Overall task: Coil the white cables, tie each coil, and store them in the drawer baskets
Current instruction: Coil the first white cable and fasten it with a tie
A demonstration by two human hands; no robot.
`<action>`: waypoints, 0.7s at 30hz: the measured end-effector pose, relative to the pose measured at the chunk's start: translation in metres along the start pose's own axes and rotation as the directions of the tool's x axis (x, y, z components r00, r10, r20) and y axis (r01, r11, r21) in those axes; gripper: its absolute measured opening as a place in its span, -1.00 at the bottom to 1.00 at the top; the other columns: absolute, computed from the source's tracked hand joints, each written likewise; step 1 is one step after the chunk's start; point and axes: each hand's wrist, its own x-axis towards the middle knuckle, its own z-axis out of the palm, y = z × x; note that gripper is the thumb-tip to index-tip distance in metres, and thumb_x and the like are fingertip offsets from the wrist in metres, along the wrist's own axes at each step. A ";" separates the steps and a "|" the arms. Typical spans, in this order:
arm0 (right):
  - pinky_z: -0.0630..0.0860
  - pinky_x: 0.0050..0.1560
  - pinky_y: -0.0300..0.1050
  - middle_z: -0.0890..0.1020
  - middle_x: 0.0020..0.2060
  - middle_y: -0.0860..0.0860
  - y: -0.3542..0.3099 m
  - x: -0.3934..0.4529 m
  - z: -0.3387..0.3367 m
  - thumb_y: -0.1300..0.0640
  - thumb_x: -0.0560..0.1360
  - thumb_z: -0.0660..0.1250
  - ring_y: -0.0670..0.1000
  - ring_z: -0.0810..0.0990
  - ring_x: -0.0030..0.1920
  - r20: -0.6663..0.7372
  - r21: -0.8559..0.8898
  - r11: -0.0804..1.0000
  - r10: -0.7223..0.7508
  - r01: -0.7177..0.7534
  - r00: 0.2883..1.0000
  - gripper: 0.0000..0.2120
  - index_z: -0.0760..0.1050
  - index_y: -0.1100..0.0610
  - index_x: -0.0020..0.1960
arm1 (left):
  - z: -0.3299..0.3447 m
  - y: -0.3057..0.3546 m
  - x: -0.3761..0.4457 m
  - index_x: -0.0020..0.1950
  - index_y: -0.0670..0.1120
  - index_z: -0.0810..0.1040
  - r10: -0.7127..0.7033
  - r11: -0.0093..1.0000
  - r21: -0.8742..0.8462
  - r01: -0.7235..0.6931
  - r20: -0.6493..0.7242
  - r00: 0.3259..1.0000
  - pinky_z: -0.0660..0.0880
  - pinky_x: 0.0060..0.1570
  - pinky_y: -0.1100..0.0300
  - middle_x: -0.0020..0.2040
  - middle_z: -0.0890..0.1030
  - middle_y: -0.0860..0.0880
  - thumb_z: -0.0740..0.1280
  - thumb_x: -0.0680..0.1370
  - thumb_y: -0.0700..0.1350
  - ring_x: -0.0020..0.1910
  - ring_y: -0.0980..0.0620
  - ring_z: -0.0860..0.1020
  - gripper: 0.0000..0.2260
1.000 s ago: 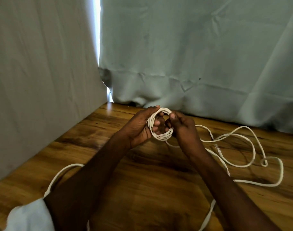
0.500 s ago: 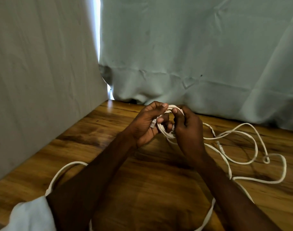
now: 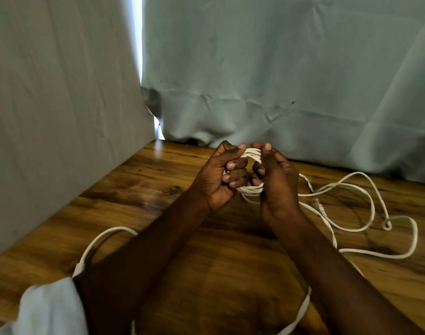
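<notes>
A small coil of white cable is held above the wooden table between both hands. My left hand grips the coil's left side with curled fingers. My right hand grips its right side, thumb on top. The coil's lower strands show between the palms. The loose rest of the cable trails in loops over the table to the right, with a clear plug lying there. Another white cable loop lies at the left, partly hidden under my left arm.
Grey-green cloth hangs along the back edge of the table and a second cloth panel closes off the left side. A white cable strand runs off the near edge under my right arm. No drawer or basket is in view.
Both hands have drawn closer together on the coil and now grip its two sides. The coil has turned flatter toward me, and the view has shifted slightly.
</notes>
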 end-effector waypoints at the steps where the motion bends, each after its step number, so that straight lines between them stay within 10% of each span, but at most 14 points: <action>1: 0.35 -0.50 -0.28 0.43 -0.50 -0.06 -0.001 0.001 0.001 0.05 0.68 0.29 -0.13 0.33 -0.56 0.028 0.118 0.987 0.108 -0.110 0.994 -0.78 0.64 0.16 0.06 | -0.001 0.001 0.000 -0.22 0.01 0.29 0.002 1.000 0.006 -0.001 -0.001 1.000 0.15 -0.67 0.34 -0.49 0.31 0.06 0.15 0.70 -0.23 -0.67 0.20 0.23 -0.69; 5: 0.23 -0.51 -0.34 0.33 -0.58 -0.06 -0.006 0.007 -0.003 0.03 0.71 0.16 -0.16 0.26 -0.69 0.207 0.442 0.801 0.348 -0.405 0.914 -0.75 0.55 0.11 0.01 | -0.002 0.008 -0.002 -0.17 -0.01 0.37 -0.021 0.996 0.089 0.021 0.007 1.000 0.23 -0.61 0.34 -0.44 0.35 0.03 0.19 0.67 -0.24 -0.64 0.19 0.26 -0.76; 11: 0.19 -0.56 -0.33 0.37 -0.56 -0.02 -0.012 0.012 -0.007 0.07 0.48 0.29 -0.12 0.30 -0.68 0.223 0.610 0.698 0.302 -0.375 0.927 -0.85 0.55 0.06 0.02 | 0.004 0.008 0.000 -0.07 -0.07 0.38 -0.020 0.993 0.119 0.012 0.066 0.998 0.20 -0.57 0.32 -0.30 0.50 -0.11 0.22 0.58 -0.25 -0.62 0.19 0.30 -0.90; 21: 0.29 -0.39 -0.26 0.36 -0.45 -0.09 0.005 0.011 -0.007 0.10 0.71 0.18 -0.20 0.26 -0.52 0.165 0.170 0.970 0.145 -0.173 0.976 -0.75 0.60 0.16 0.20 | -0.014 0.011 0.004 -0.08 -0.05 0.40 0.015 0.999 0.052 -0.017 0.047 0.999 0.25 -0.54 0.31 -0.37 0.38 -0.01 0.18 0.62 -0.24 -0.59 0.17 0.27 -0.87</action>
